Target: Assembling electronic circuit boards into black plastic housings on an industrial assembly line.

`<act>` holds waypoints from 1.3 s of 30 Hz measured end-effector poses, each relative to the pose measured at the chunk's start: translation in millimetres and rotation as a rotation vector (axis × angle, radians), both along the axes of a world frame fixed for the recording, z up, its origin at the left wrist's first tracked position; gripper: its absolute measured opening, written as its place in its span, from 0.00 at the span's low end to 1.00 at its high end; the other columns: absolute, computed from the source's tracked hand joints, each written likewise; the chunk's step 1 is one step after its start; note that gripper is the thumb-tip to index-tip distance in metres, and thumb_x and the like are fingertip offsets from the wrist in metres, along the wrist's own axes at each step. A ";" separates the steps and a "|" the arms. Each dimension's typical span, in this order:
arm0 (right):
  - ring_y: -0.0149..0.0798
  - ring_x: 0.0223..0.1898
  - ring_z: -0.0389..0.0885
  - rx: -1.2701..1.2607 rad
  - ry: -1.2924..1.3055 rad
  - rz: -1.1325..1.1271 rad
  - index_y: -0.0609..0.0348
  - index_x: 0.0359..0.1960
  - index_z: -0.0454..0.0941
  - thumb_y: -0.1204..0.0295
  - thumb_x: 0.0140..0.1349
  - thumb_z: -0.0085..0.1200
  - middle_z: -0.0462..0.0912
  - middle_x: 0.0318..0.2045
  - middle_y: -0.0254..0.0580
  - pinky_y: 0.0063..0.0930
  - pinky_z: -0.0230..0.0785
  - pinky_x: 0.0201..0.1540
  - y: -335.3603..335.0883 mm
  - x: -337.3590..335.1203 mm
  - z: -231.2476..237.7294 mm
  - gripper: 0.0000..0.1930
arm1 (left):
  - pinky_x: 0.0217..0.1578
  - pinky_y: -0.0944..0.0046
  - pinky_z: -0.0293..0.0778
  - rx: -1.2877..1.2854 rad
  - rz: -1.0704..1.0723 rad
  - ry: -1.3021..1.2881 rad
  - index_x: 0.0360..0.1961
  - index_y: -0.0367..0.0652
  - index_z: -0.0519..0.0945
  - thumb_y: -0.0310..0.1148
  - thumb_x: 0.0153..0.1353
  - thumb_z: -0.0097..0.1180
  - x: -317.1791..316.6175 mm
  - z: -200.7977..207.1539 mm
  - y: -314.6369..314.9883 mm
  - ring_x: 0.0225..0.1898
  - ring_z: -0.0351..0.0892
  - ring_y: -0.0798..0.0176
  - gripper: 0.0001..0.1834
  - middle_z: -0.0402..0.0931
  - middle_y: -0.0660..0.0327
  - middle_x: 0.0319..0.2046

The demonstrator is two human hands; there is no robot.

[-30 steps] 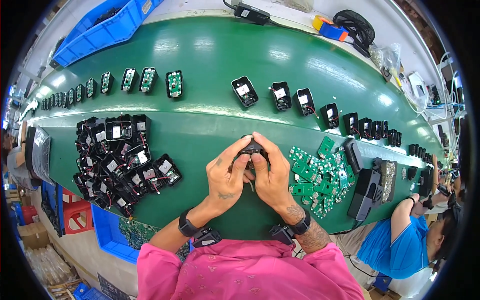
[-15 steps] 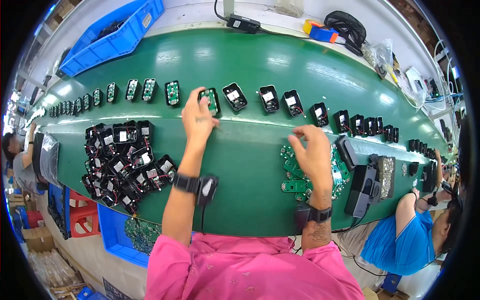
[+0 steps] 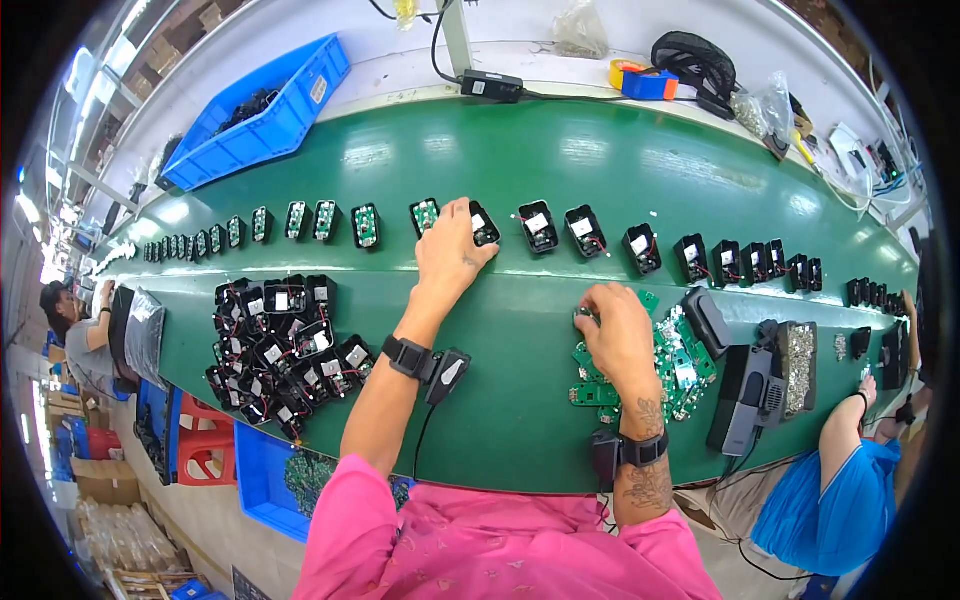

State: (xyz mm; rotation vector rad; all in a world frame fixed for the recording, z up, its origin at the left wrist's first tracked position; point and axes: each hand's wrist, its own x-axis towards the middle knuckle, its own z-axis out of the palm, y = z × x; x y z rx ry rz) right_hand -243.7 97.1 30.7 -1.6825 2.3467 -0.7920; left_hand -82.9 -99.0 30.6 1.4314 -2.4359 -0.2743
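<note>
A row of small black plastic cases runs across the green table. My left hand (image 3: 452,250) is closed around the sides of one black case (image 3: 486,226), its fingers partly covering it. Just left of it stands a case with a green circuit board (image 3: 424,214) in it, partly behind my fingers. My right hand (image 3: 618,335) is at the pile of loose green circuit boards (image 3: 596,394), fingers curled and pinched on the edge of a board, most of which is hidden. Right of my left hand, open cases (image 3: 538,228) show white blocks and red wires.
A heap of wired black cases (image 3: 285,350) lies at the left. At the back left stands a blue bin (image 3: 255,130). Right of the boards are a dark grey device (image 3: 738,400) and a tray of small metal parts (image 3: 798,365). Other people sit at both table ends.
My left hand has moved right, from the case with the board to the neighbouring case. My right hand's spread fingers have curled in at the board pile. The view has shifted slightly.
</note>
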 end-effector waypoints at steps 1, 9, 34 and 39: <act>0.48 0.38 0.78 -0.007 0.001 -0.007 0.61 0.36 0.79 0.75 0.50 0.66 0.81 0.36 0.47 0.40 0.72 0.42 -0.5 -1.9 1.8 0.12 | 0.51 0.50 0.77 0.016 -0.026 0.021 0.63 0.40 0.69 0.43 0.44 0.73 -3.4 1.0 -2.5 0.54 0.78 0.45 0.44 0.72 0.53 0.60; 0.19 0.30 0.73 -0.261 -1.026 0.304 0.65 0.33 0.81 0.76 0.57 0.65 0.84 0.41 0.34 0.19 0.67 0.31 -0.1 8.1 23.2 0.06 | 0.42 0.51 0.80 -0.024 -0.444 0.240 0.60 0.47 0.73 0.29 0.39 0.72 11.5 4.6 84.5 0.46 0.81 0.44 0.41 0.75 0.53 0.52; 0.18 0.17 0.63 -0.173 -1.393 -0.105 0.62 0.27 0.80 0.63 0.70 0.56 0.73 0.16 0.26 0.14 0.49 0.19 -14.5 27.0 2.6 0.16 | 0.44 0.61 0.75 0.459 -0.365 0.829 0.43 0.37 0.85 0.25 0.61 0.60 26.7 -31.8 104.2 0.42 0.77 0.64 0.09 0.74 0.54 0.48; 0.17 0.17 0.63 -0.084 -1.277 -0.047 0.60 0.24 0.80 0.61 0.69 0.57 0.72 0.15 0.26 0.14 0.48 0.19 -13.6 28.6 -6.9 0.18 | 0.44 0.62 0.76 0.412 -0.385 0.875 0.43 0.39 0.85 0.20 0.61 0.58 22.4 -30.5 108.3 0.42 0.79 0.62 0.10 0.72 0.54 0.51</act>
